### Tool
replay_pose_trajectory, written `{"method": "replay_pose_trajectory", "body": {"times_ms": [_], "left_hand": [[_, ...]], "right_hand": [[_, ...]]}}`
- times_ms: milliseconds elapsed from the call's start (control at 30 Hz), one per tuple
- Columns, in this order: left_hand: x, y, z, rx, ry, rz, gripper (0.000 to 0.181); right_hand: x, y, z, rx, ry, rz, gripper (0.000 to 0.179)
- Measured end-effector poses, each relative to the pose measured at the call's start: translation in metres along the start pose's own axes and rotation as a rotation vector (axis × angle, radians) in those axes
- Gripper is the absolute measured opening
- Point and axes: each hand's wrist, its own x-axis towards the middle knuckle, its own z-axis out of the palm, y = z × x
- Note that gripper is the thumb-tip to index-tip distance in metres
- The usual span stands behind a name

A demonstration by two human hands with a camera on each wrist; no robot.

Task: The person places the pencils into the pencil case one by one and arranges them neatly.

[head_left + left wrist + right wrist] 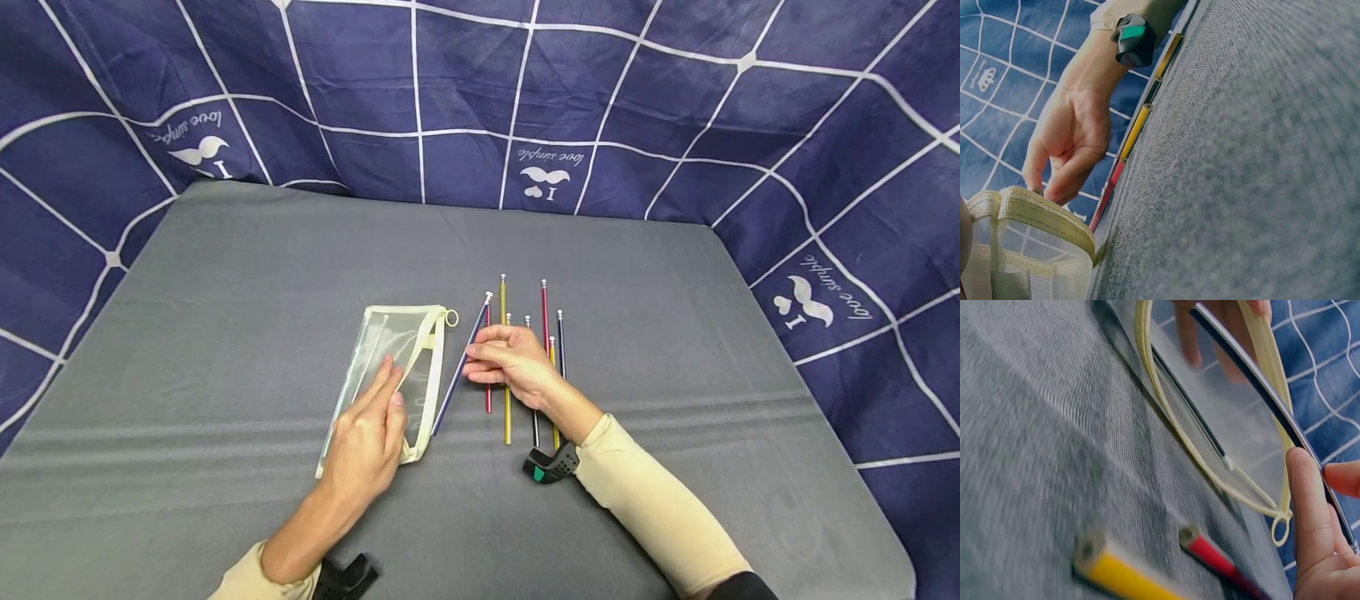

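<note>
My left hand (367, 442) holds the upper edge of a clear mesh zip pouch (437, 367) with cream trim, its mouth gaping toward the right. In the right wrist view some left fingers show through the pouch wall. My right hand (513, 367) pinches a dark blue pencil (452, 387) between thumb and fingers. That pencil slants, its eraser end up and away, its other end right at the pouch mouth. Inside the pouch lies a dark pencil (1191, 403). Beneath the right hand are a red pencil (488, 400) and a yellow pencil (507, 421).
Several more pencils lie roughly parallel to the right, among them a dark red one (544, 308) and a black one (562, 342). A grey cloth-covered table (675, 333) bears everything. Behind it hangs a navy curtain (465, 83) with white grid lines.
</note>
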Motion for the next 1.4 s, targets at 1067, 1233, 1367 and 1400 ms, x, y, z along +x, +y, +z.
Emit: {"method": "replay_pose_trajectory", "body": {"times_ms": [1067,1233,1367,1400], "left_hand": [[0.001,0.0,0.0,0.003,0.001,-0.004,0.034],[0.001,0.0,0.0,0.003,0.002,0.0,0.034],[0.001,0.0,0.0,0.004,0.003,0.001,0.034],[0.001,0.0,0.0,0.005,0.004,0.001,0.034]], "right_hand": [[-0.002,0.024,0.047,-0.046,-0.053,0.072,0.027],[-0.003,0.024,0.047,-0.068,-0.084,0.081,0.031],[-0.005,0.024,0.046,-0.066,-0.099,0.076,0.033],[-0.005,0.023,0.046,-0.064,-0.102,0.075,0.034]]}}
